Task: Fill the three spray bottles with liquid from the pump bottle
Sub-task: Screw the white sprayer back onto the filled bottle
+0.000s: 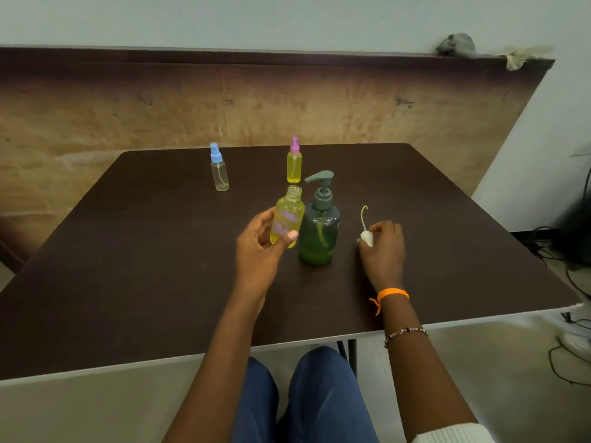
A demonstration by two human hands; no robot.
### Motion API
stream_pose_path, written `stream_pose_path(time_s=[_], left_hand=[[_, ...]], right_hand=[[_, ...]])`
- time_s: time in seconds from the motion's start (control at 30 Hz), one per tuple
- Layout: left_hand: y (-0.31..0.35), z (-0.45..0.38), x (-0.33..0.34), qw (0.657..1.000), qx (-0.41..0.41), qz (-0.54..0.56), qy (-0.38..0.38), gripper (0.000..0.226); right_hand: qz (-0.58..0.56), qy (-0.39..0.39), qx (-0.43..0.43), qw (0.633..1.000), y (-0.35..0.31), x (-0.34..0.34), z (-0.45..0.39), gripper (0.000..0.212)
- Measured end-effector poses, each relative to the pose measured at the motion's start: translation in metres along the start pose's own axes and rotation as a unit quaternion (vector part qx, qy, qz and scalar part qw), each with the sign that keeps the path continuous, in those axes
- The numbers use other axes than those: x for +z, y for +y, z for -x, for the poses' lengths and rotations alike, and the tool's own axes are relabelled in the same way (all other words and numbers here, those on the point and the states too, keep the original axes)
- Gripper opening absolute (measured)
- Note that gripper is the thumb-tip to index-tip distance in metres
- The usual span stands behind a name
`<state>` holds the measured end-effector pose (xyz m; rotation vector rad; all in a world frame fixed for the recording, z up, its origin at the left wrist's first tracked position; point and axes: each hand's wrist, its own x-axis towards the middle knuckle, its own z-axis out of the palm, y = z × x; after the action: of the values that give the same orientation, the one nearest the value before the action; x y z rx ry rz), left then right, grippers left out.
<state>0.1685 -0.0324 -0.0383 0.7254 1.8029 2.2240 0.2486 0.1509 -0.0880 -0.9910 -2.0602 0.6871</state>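
My left hand (260, 243) grips an uncapped spray bottle (287, 217) full of yellow liquid, held upright just left of the green pump bottle (319, 228). The pump bottle stands on the dark table (128, 266) with green liquid low in it and its grey pump head on. My right hand (382, 247) rests on the table to the right, holding a white spray cap (367, 236) whose thin dip tube curls upward. Farther back stand a yellow-filled spray bottle with a pink cap (294, 163) and a clear spray bottle with a blue cap (219, 169).
A wooden board (287, 100) leans against the wall behind the table. Cloth rags (455, 44) lie on its top right edge. Cables (572, 282) trail on the floor at the right. My knees in blue trousers (307, 398) sit under the table's front edge.
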Motion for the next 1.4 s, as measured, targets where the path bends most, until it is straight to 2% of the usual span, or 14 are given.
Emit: stream_pose_path(time_s=[0.13, 0.37, 0.43, 0.53, 0.63, 0.93, 1.2, 1.27, 1.4], left_hand=[[0.001, 0.000, -0.002, 1.000, 0.002, 0.000, -0.002, 0.042], [0.002, 0.002, 0.002, 1.000, 0.004, 0.010, -0.005, 0.041], [0.002, 0.002, 0.002, 1.000, 0.003, 0.010, -0.006, 0.042], [0.003, 0.002, 0.000, 1.000, 0.003, 0.008, -0.006, 0.043], [0.007, 0.003, -0.003, 1.000, 0.008, 0.009, -0.001, 0.044], [0.012, 0.004, -0.010, 1.000, 0.016, 0.013, 0.008, 0.046], [0.013, 0.004, -0.015, 1.000, 0.016, 0.006, 0.006, 0.047], [0.013, 0.004, -0.017, 1.000, 0.017, 0.008, 0.003, 0.048], [0.016, 0.002, -0.019, 1.000, 0.023, 0.002, -0.008, 0.047]], right_hand=[[0.004, -0.008, 0.022, 1.000, -0.004, -0.002, -0.003, 0.016], [-0.123, 0.084, 0.005, 0.989, -0.041, -0.031, -0.002, 0.020], [-0.203, 0.125, 0.009, 0.971, -0.055, -0.041, -0.003, 0.019], [-0.382, 0.152, 0.051, 0.910, -0.076, -0.057, -0.005, 0.014], [-0.456, 0.149, 0.047, 0.876, -0.093, -0.073, -0.007, 0.005], [-0.453, 0.076, -0.045, 0.887, -0.129, -0.085, 0.004, 0.015], [-0.439, 0.023, -0.074, 0.895, -0.142, -0.074, 0.007, 0.019], [-0.413, -0.024, -0.085, 0.906, -0.140, -0.071, 0.004, 0.016], [-0.290, -0.215, -0.155, 0.920, -0.139, -0.074, -0.015, 0.016]])
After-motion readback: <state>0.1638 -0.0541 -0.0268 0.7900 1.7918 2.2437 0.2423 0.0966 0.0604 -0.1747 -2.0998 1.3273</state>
